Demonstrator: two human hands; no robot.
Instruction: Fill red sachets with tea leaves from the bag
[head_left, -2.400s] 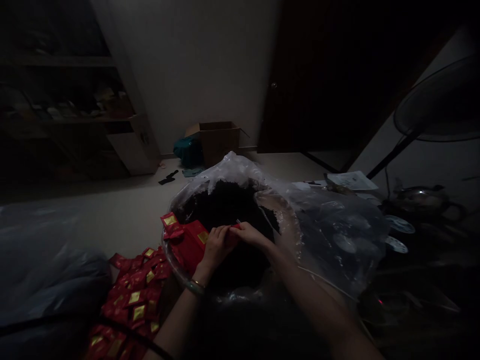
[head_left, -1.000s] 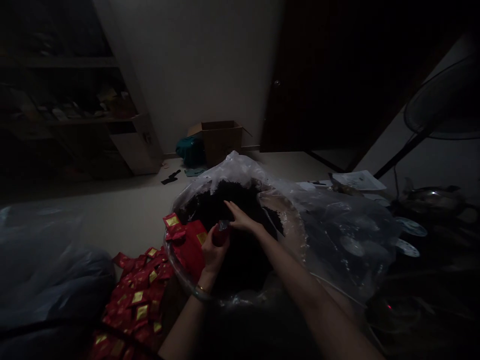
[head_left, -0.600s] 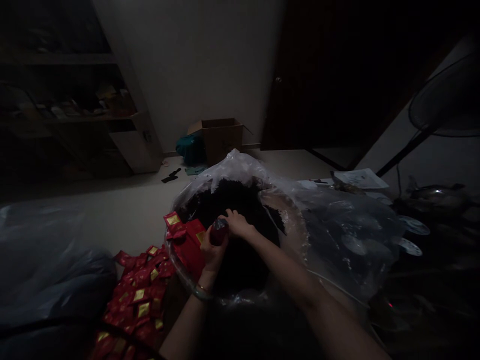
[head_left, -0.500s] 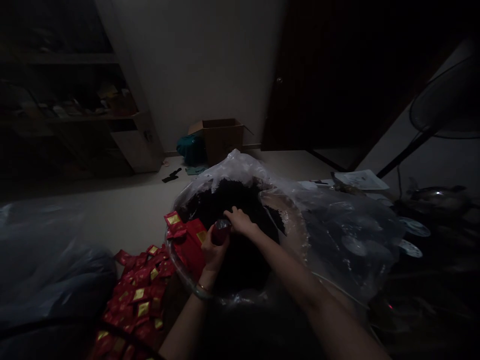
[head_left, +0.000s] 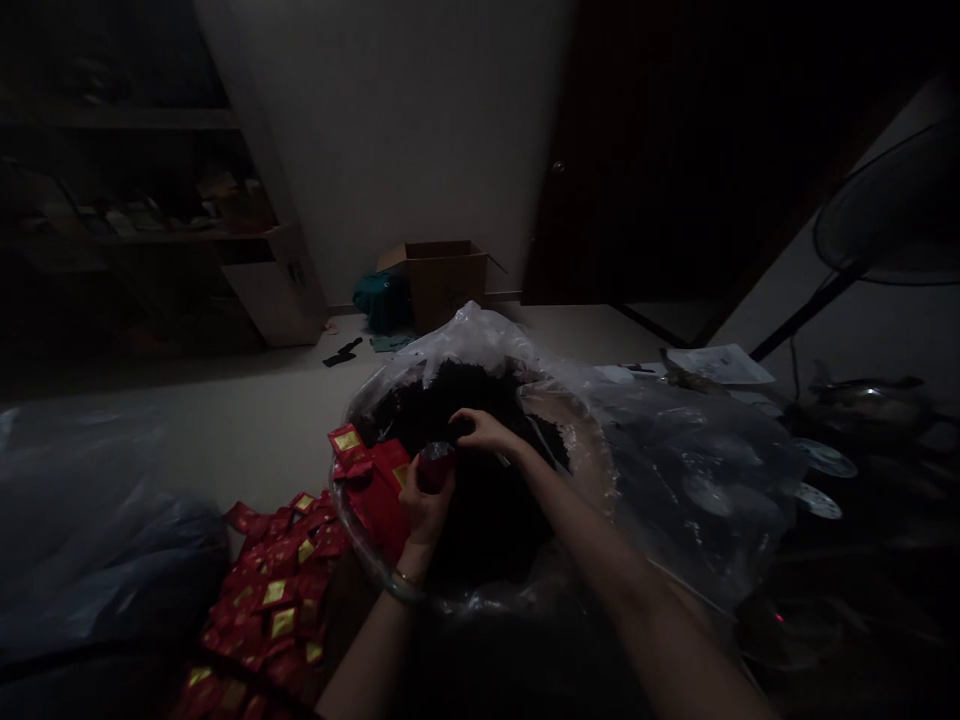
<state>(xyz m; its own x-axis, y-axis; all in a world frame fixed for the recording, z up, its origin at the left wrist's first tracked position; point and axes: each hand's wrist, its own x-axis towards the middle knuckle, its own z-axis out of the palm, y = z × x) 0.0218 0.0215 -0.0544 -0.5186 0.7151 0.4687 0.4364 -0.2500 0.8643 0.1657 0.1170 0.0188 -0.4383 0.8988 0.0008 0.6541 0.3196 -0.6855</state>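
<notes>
My left hand (head_left: 425, 508) is wrapped round a small red packet (head_left: 435, 472), its silvery mouth facing up. Just to the right of that mouth is my right hand (head_left: 486, 434), its fingers curled in a pinch; dark stuff shows between them, too dim to make out. Below both hands lies a heap of dark, loose, leaf-like material (head_left: 469, 388) in a wide round container lined with clear plastic (head_left: 480, 330). Flat red packets (head_left: 379, 495) with gold labels rest inside its left rim, beside my left hand.
Many filled-looking red packets (head_left: 277, 590) are piled left of the container. A clear plastic sheet (head_left: 697, 470) spreads to the right, near patterned dishes (head_left: 825, 457). Behind stand an open cardboard box (head_left: 448, 280) and a teal bag (head_left: 382, 300). A fan (head_left: 892, 215) is at right.
My right hand has drawn back slightly from the packet's mouth, its fingers now curled above the heap. My left hand, with the packet, has shifted a little left.
</notes>
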